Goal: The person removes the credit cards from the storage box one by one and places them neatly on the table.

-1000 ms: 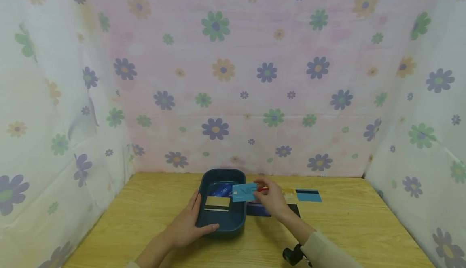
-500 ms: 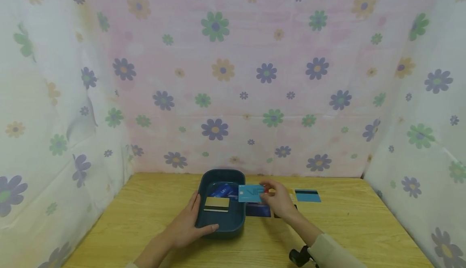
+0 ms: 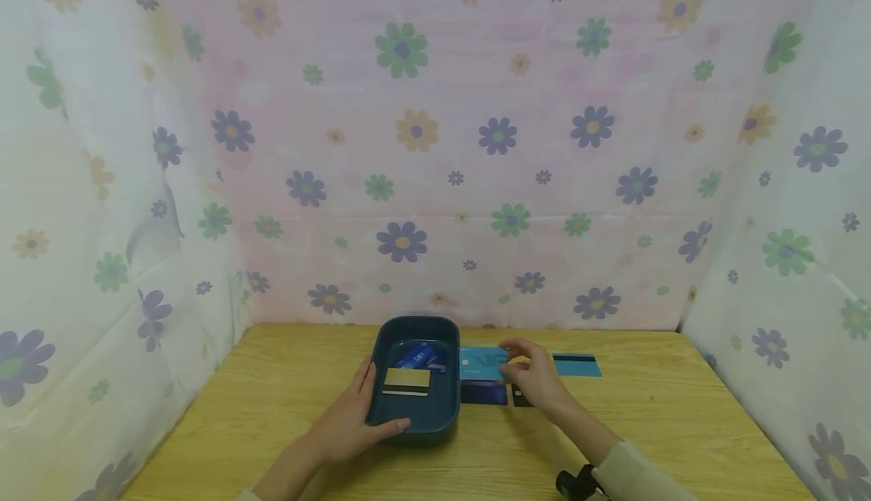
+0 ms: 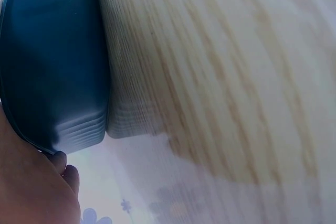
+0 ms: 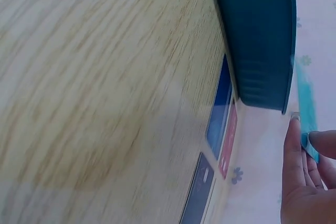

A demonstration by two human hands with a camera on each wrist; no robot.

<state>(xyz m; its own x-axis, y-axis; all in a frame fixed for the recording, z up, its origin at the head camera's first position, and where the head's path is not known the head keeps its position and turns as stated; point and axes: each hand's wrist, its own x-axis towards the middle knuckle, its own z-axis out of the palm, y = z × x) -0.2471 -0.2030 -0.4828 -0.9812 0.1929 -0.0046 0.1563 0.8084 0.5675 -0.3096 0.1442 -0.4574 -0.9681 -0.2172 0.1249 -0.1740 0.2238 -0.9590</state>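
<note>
A light blue card marked VIP is pinched between the thumb and fingers of my right hand, just right of the tray's rim. In the right wrist view the card is edge-on, above the table at about rim height. My left hand holds the dark teal tray at its left side, fingers along the outer wall and thumb over the near rim. Inside the tray lie a blue card and a gold card with a black stripe, the blue one farther back.
Right of the tray, on the wooden table, lie a dark blue card, a black card and a light blue striped card. A red card shows in the right wrist view. Flowered cloth encloses the table.
My right hand has moved right with the light blue card, from over the tray's right part to beyond its right rim. The left hand and tray stay put.
</note>
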